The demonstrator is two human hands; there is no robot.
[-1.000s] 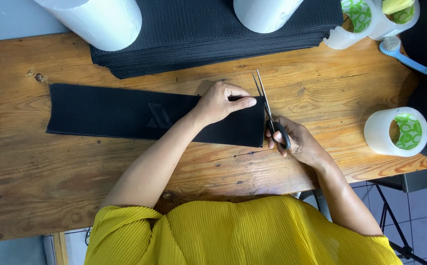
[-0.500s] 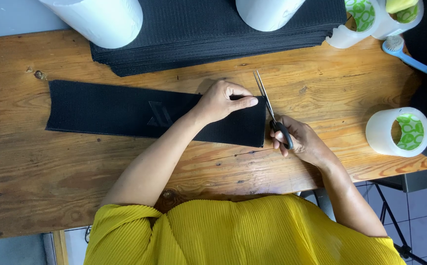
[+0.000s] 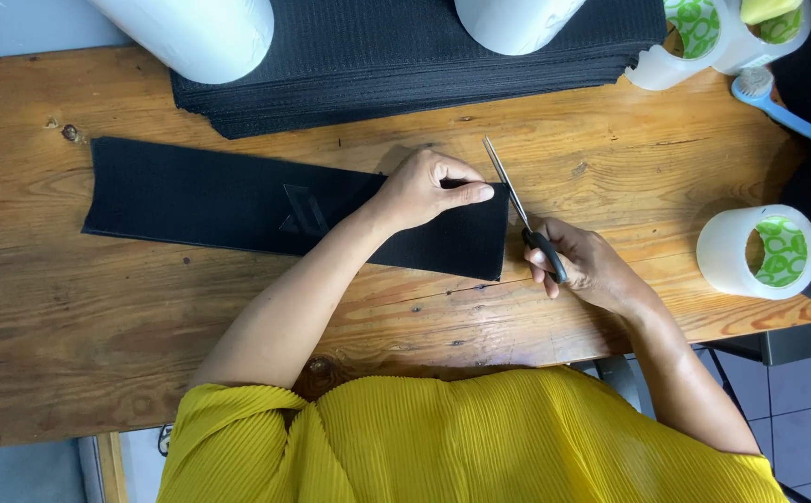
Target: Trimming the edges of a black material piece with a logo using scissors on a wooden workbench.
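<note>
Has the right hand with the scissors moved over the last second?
Barely. The right hand and scissors have edged slightly toward the near table edge, staying at the black fabric strip's right end.

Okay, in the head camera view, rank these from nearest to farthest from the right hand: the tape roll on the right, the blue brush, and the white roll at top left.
From the right hand, which holds the scissors:
1. Tape roll, just to its right, near the table edge.
2. Blue brush, up toward the top right corner.
3. Large white roll, far across at top left, beyond the black fabric strip.
</note>
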